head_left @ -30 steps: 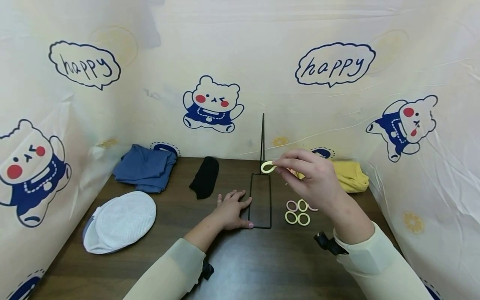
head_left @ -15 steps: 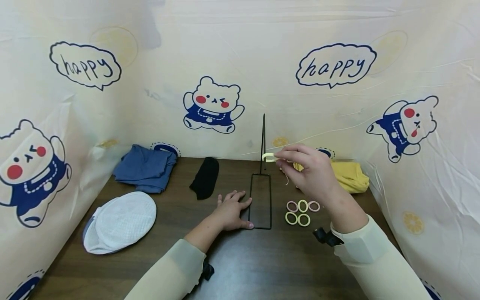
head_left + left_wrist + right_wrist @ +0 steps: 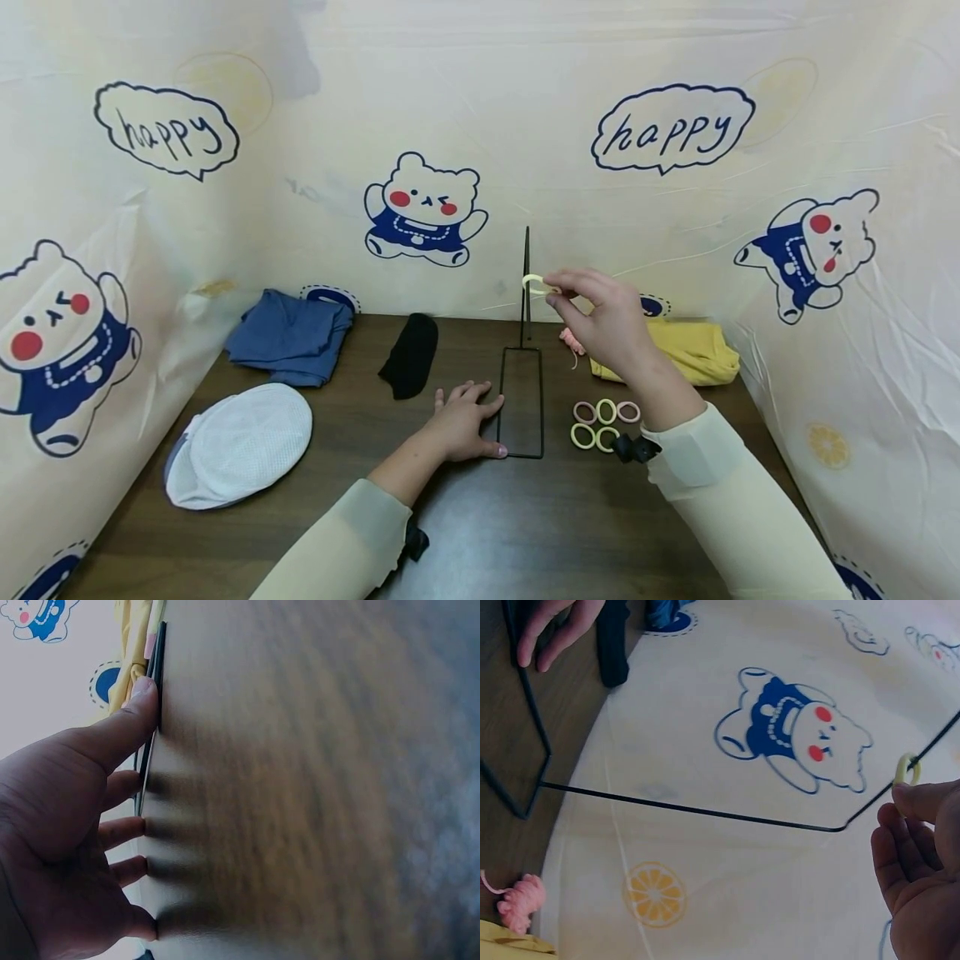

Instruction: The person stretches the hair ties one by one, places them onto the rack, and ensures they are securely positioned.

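My right hand (image 3: 553, 293) pinches a pale yellow hair ring (image 3: 534, 283) against the upright wire (image 3: 526, 317) of a black wire stand, about halfway up. In the right wrist view the ring (image 3: 907, 769) sits at the wire (image 3: 705, 810); whether it encircles it I cannot tell. My left hand (image 3: 468, 412) lies flat on the table, and its thumb (image 3: 142, 705) touches the stand's rectangular base (image 3: 541, 400). Several pink and yellow-green rings (image 3: 603, 423) lie on the table right of the base.
A small pink yarn piece (image 3: 572, 340) and a yellow cloth (image 3: 693, 350) lie at the back right. A black sock (image 3: 411, 354), a blue cloth (image 3: 288, 333) and a white mesh cap (image 3: 240, 442) are on the left. Printed sheeting walls in the brown table (image 3: 487, 533).
My right hand has risen with the yellow ring, from just above the stand's base to about halfway up the upright wire. The left hand has not moved.
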### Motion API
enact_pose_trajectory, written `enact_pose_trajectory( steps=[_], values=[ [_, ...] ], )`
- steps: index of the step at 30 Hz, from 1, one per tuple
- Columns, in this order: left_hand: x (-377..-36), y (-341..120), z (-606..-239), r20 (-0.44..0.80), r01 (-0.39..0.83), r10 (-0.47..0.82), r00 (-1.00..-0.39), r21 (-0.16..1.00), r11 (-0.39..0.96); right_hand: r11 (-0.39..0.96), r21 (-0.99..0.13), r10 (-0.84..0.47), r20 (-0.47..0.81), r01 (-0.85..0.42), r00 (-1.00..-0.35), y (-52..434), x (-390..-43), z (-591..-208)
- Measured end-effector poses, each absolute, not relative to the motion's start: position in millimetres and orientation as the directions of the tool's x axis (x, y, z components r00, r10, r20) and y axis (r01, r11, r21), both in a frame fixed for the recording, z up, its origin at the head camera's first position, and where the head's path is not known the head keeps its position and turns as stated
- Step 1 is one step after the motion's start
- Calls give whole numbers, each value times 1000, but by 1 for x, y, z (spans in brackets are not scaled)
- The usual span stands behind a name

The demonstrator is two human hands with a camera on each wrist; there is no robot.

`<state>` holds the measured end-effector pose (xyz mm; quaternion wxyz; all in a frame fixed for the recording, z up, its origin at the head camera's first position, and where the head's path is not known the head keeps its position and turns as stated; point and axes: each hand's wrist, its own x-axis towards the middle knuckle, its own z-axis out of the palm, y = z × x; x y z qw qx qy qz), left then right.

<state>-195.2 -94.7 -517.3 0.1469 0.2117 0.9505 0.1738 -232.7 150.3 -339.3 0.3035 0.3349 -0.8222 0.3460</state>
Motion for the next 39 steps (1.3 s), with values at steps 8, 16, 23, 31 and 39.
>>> enact_pose_trajectory(
  steps=[8, 16, 23, 31, 39],
  values=[
    [-196, -94, -517, -211, 346, 452, -867, 398, 850, 561, -443, -280, 693, -699, -664, 143, -253, -346],
    [-199, -93, -517, -209, 353, 455, -866, 391, 850, 607, -533, -182, 629, -589, -756, 136, -272, -349],
    [-197, -92, -519, -224, 349, 455, -862, 388, 853, 609, -599, -119, 578, -520, -807, 130, -286, -355],
    [-198, -92, -521, -227, 349, 457, -860, 392, 851, 601, -634, -87, 553, -486, -829, 127, -296, -355],
    [-200, -93, -519, -230, 345, 451, -862, 384, 856, 581, -637, -107, 557, -506, -824, 134, -292, -355]
  ],
)
